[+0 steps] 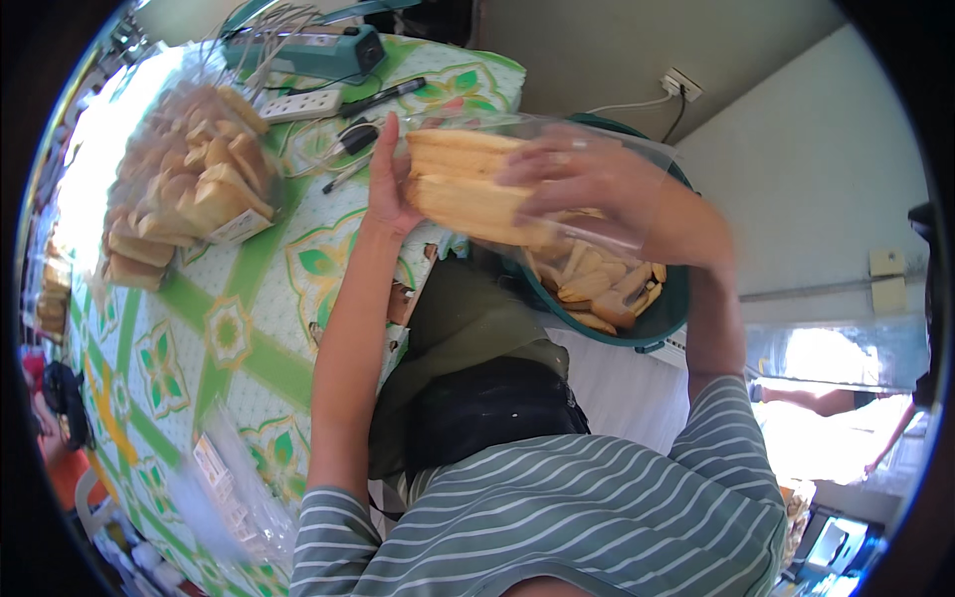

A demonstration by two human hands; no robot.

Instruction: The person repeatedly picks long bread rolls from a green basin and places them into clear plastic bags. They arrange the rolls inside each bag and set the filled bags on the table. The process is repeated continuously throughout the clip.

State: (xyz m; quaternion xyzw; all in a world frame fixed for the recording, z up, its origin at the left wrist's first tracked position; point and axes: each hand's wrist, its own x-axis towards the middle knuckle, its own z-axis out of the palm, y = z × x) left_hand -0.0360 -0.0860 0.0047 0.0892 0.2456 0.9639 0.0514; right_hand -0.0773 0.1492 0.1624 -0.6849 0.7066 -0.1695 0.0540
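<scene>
A clear plastic bag (466,123) with long, golden bread pieces (466,186) inside is held out level over the table's corner. My left hand (394,183) cups its left end, thumb raised along the side. My right hand (571,179), blurred and wearing a ring, has its fingers on the right end of the bread. Clear film stretches over that hand and wrist, so it appears to be within the bag's mouth. Below it stands a round green tub (675,317) holding many loose bread pieces (597,280), partly covered by the bag and my right forearm.
On the patterned tablecloth (231,332) rest a large filled bread bag (194,172), a teal bag sealer (313,52), a power strip (302,106) and a black marker (384,95). Flat plastic bags with labels (231,492) lie nearer me. A wall outlet (680,84) has cords plugged in.
</scene>
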